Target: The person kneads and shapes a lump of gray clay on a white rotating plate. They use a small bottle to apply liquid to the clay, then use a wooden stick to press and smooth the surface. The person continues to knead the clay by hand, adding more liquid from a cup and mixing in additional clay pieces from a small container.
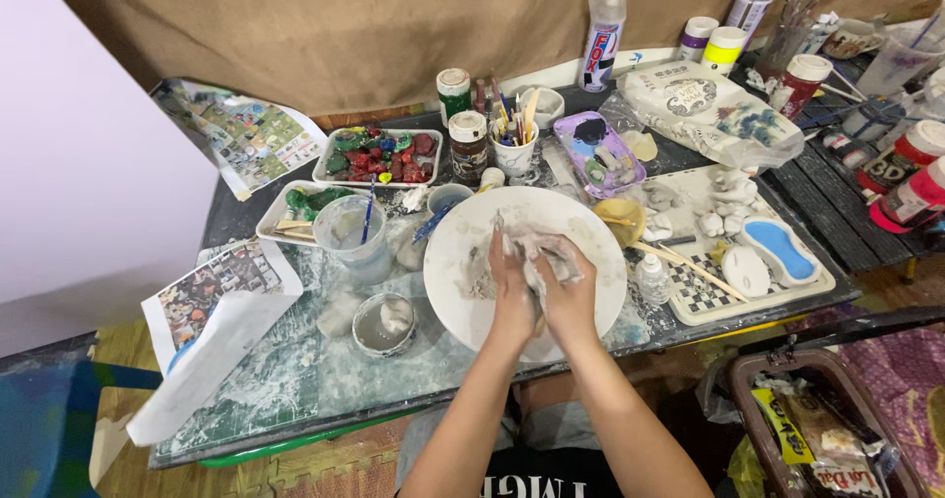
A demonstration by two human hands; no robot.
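We have both hands together over the near half of the big white plate (463,291) — the left hand (512,296) and the right hand (569,291) pressed side by side, fingers curled in around a pale lump of clay (547,262) that sits just right of the plate's middle. To work it well, we should probably squeeze evenly from both sides and keep the lump over the plate — the water cup (352,230) at far left stays close enough for wetting.
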